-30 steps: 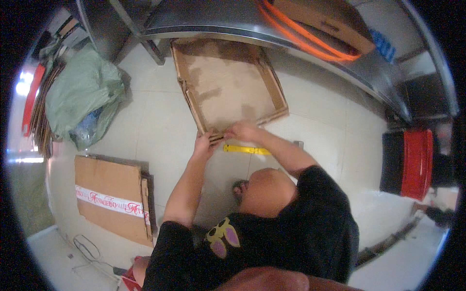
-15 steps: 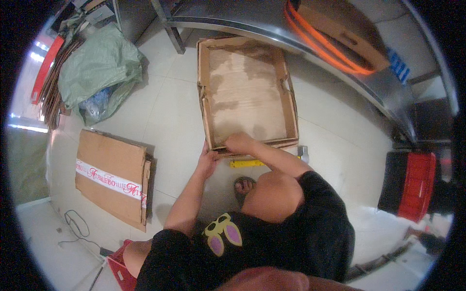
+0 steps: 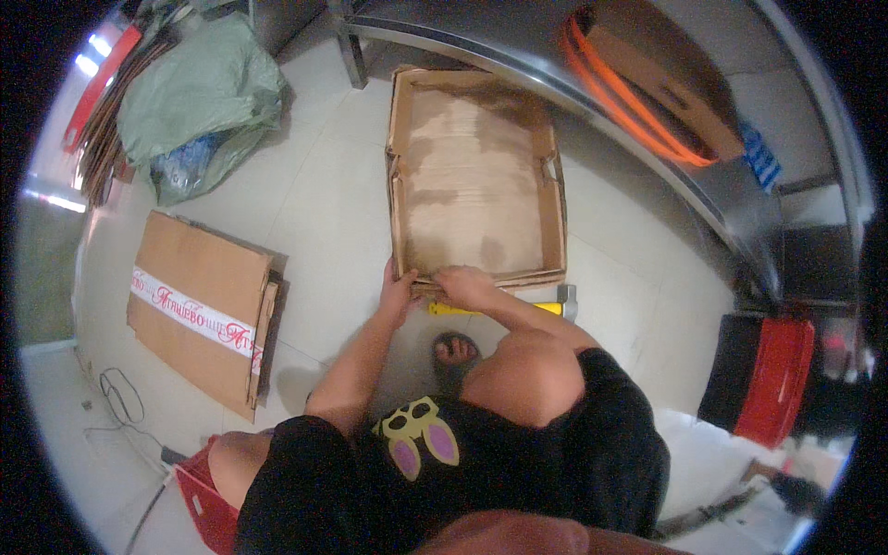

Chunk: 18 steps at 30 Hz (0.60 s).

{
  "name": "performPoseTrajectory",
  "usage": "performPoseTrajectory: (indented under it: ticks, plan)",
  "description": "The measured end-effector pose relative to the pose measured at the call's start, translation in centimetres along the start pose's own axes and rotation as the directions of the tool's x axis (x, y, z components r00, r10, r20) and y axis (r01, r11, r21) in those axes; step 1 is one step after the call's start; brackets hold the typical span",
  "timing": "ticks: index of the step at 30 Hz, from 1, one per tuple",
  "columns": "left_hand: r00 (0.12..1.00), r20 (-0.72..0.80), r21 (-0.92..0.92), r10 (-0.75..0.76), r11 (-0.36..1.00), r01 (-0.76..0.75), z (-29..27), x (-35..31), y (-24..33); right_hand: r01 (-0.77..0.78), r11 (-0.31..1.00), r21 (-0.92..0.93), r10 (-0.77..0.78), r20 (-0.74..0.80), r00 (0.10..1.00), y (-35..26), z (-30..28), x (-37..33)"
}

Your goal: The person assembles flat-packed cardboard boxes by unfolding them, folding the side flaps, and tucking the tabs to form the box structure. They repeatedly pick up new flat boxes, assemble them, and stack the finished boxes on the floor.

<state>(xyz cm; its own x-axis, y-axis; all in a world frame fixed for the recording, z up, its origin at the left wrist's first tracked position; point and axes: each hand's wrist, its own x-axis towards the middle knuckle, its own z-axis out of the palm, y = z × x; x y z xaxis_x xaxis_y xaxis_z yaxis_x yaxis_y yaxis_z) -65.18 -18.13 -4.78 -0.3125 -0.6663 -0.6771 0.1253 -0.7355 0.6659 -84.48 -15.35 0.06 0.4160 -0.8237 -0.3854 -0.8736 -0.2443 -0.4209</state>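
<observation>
A shallow, open cardboard box [image 3: 472,199] lies on the floor in front of me, its bottom blotched with dark damp-looking stains. At its near left corner, my left hand [image 3: 398,291] is closed on the cardboard edge. My right hand [image 3: 465,287] grips the near wall a little further right, fingers curled over its top. What the fingertips do under the edge is hidden. Just behind my right hand lies a hammer [image 3: 566,303] with a yellow handle, partly covered by my forearm.
A flattened cardboard box [image 3: 199,310] with printed tape lies at left. Beyond it sits a green plastic sack [image 3: 199,106]. A metal table [image 3: 518,72] borders the far side, with an orange hoop [image 3: 610,111] near it. A red-and-black case [image 3: 775,381] stands at right; a cord [image 3: 120,398] lies lower left.
My right hand has shifted from inside the box's near corner to on top of its near wall. The left hand keeps its hold; the whole view has shifted slightly.
</observation>
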Motion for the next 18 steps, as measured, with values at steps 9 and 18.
performPoseTrajectory:
  ticks: [9,18]
  plan:
    - [0.985,-0.1,0.221,0.139,0.968,-0.114,-1.7,-0.7,0.2,-0.058,0.998,0.006,0.058,0.019,0.998,-1.7,0.2,0.4]
    - [0.974,0.212,0.891,-0.084,0.426,-0.158,-11.8,-5.6,16.1,0.039,0.999,-0.034,-0.031,0.223,0.974,-5.4,-4.0,2.9]
